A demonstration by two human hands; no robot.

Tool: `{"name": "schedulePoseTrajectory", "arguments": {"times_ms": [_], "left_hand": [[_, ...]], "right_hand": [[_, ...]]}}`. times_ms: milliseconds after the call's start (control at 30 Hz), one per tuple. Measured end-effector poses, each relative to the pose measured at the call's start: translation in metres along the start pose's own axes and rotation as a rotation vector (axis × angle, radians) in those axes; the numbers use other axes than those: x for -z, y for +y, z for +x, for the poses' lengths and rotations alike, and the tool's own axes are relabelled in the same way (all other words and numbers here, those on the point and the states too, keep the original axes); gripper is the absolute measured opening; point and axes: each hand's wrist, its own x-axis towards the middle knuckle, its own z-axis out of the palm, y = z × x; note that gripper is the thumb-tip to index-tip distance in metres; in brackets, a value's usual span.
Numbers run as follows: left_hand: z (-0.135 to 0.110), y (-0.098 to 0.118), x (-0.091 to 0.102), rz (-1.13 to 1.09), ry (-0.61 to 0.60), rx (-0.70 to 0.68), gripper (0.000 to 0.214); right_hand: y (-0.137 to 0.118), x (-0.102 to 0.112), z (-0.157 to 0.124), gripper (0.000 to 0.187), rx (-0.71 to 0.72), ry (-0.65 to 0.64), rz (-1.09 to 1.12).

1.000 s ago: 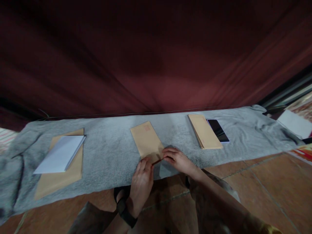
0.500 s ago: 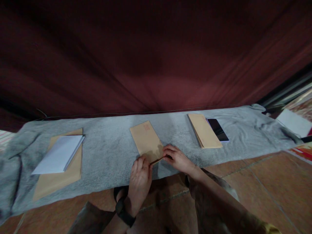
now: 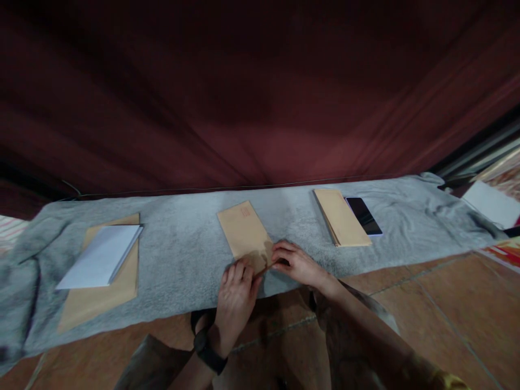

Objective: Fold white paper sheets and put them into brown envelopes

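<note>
A brown paper envelope (image 3: 244,227) with red print near its far corner lies slanted in front of me. My left hand (image 3: 236,290) is closed at the envelope's near left corner, fingers bent over the edge. At the near right corner, my right hand (image 3: 294,262) pinches the paper between thumb and fingers. Between the two hands the near edge is folded up into a narrow strip. The undersides of both hands and the inside of the envelope are hidden.
Grey cloth (image 3: 179,244) covers the low surface. On the left, folded white paper (image 3: 101,257) rests on a larger brown envelope (image 3: 122,290). Several brown envelopes (image 3: 343,219) are stacked at the right, beside a dark phone (image 3: 363,215). A dark red curtain (image 3: 260,135) hangs behind.
The near edge between my hands now stands folded up more than before. Both hands stay at their corners, with the left fingers shifted slightly right.
</note>
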Motion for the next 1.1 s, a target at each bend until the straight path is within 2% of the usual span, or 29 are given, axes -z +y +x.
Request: {"name": "schedulePoseTrajectory", "arguments": {"times_ms": [167, 267, 433, 567, 700, 933, 1100], "left_hand": [[0.003, 0.004, 0.002, -0.034, 0.012, 0.008, 0.020], [0.005, 0.004, -0.001, -0.101, 0.008, -0.010, 0.020], [0.014, -0.008, -0.018, -0.084, 0.012, 0.017, 0.045], [0.034, -0.017, -0.031, -0.050, -0.020, 0.049, 0.050], [0.050, -0.017, -0.036, 0.012, -0.056, 0.050, 0.055], [0.056, -0.017, -0.042, 0.041, -0.044, 0.061, 0.063], [0.062, -0.019, -0.045, 0.061, -0.036, 0.114, 0.059]], "right_hand": [[-0.004, 0.001, 0.000, 0.012, -0.004, 0.012, -0.060], [-0.008, -0.004, 0.001, 0.024, 0.016, 0.048, -0.082], [-0.012, -0.022, 0.007, 0.043, 0.064, 0.026, -0.146], [-0.014, -0.036, 0.011, 0.047, 0.041, 0.019, -0.276], [-0.012, -0.045, 0.010, 0.054, 0.026, 0.037, -0.351], [-0.007, -0.050, 0.006, 0.054, 0.028, 0.043, -0.407], [-0.007, -0.049, 0.005, 0.057, 0.025, 0.033, -0.405]]}}
